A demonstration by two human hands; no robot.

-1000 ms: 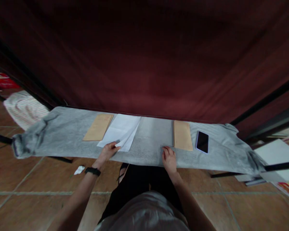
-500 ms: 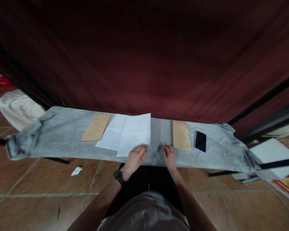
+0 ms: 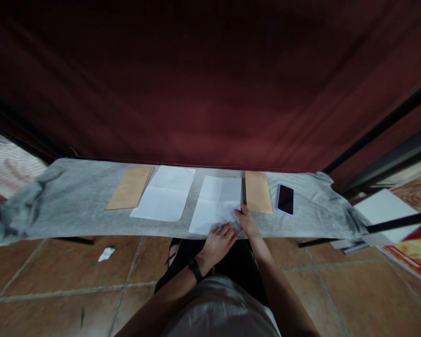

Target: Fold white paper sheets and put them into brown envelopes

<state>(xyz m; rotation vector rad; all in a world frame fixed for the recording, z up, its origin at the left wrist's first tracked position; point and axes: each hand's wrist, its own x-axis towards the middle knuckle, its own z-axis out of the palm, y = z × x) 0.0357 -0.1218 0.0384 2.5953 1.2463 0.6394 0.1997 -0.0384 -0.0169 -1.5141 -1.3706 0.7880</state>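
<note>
On cloth (image 3: 84,201), left to right: left envelope (image 3: 129,188) | left sheet (image 3: 165,194) | right sheet (image 3: 212,201) | right envelope (image 3: 258,192) | phone (image 3: 285,200)

Left hand (image 3: 220,242) palm-down, right hand (image 3: 246,222) just beside, perhaps pinching

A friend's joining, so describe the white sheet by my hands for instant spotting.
Find the grey cloth below the dark red backdrop. Between its left white sheet and right brown paper lies the right white sheet; only this one has the left hand and right hand at its near right corner.
</note>
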